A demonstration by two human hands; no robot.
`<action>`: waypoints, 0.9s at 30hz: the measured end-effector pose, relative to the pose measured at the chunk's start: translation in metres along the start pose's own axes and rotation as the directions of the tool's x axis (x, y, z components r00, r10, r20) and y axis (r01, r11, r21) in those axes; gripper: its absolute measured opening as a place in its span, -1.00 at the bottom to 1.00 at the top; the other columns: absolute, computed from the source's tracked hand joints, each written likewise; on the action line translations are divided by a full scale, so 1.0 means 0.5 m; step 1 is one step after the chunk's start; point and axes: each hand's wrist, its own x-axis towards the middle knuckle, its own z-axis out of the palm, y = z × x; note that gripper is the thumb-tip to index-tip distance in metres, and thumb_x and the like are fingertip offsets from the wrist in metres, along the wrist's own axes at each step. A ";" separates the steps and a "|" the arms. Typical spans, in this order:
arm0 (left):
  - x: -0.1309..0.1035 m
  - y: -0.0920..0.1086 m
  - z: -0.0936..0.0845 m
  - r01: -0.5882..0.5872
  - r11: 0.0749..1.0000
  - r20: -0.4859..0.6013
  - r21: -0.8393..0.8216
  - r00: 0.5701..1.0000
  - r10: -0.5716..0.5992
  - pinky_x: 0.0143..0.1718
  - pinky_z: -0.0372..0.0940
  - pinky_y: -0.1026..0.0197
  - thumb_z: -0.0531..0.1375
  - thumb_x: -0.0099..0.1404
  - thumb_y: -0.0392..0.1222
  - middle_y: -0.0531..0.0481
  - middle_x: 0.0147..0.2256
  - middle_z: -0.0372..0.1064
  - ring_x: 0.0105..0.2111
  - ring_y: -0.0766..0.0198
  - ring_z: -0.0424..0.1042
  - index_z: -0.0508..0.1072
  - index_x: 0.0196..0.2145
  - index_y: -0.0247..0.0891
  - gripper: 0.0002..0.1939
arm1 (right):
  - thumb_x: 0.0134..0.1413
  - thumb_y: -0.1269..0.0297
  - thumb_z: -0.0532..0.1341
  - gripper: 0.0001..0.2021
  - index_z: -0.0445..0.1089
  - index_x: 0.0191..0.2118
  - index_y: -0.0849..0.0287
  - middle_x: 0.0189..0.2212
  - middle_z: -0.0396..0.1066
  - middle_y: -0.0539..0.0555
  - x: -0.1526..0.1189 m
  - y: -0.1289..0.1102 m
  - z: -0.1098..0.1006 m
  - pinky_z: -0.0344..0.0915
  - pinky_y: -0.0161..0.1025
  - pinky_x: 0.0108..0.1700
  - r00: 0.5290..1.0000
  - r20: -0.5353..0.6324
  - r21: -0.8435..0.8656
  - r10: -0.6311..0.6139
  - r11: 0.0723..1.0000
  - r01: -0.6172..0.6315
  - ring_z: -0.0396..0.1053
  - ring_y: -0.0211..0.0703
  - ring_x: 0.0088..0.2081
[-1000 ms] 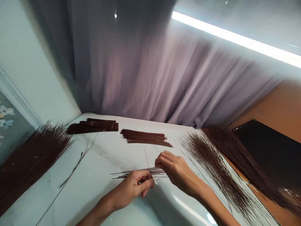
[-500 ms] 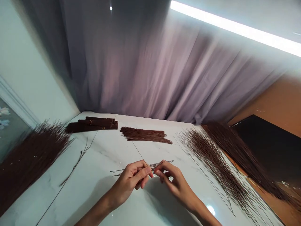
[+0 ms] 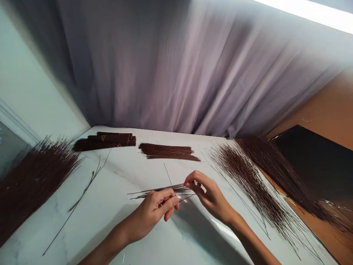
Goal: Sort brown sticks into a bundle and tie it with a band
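A thin, dark brown wire-like stick (image 3: 168, 173) slants up and away from my left hand (image 3: 160, 206), pinched between thumb and forefinger. Just beyond the knuckles lies a small loose pile of similar sticks (image 3: 143, 193), partly covered by that hand. My right hand (image 3: 205, 191) is at the right end of this pile, thumb and fingertips pressed together. What sits in that pinch is too small to tell. Farther back, a flat stack of short brown sticks (image 3: 168, 151) lies across the white table (image 3: 132, 243).
Tied brown bundles (image 3: 110, 140) lie at the back left. A large heap of long sticks (image 3: 35, 180) fills the left edge, with a few loose twisted ones (image 3: 87, 187) beside it. More long sticks (image 3: 253, 180) spread on the right, near another dark bundle (image 3: 284, 169). A curtain (image 3: 154, 73) hangs behind.
My right hand has moved away from my left, up and over the right end of the small pile. My left hand keeps its pinch on the stick. The view has tilted slightly.
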 end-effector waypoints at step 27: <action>0.018 -0.032 -0.036 0.038 0.999 -0.153 -0.004 0.987 -0.038 -0.56 -0.03 0.32 0.13 0.39 0.18 0.05 -0.43 0.40 -0.51 0.35 0.06 0.41 -0.32 -0.22 -0.61 | 0.38 0.05 0.13 -0.69 0.45 -0.30 0.11 -0.35 0.44 0.04 -0.043 0.058 -0.069 0.22 -0.24 -0.36 0.965 0.061 -0.018 0.256 0.967 -0.255 0.32 -0.16 -0.37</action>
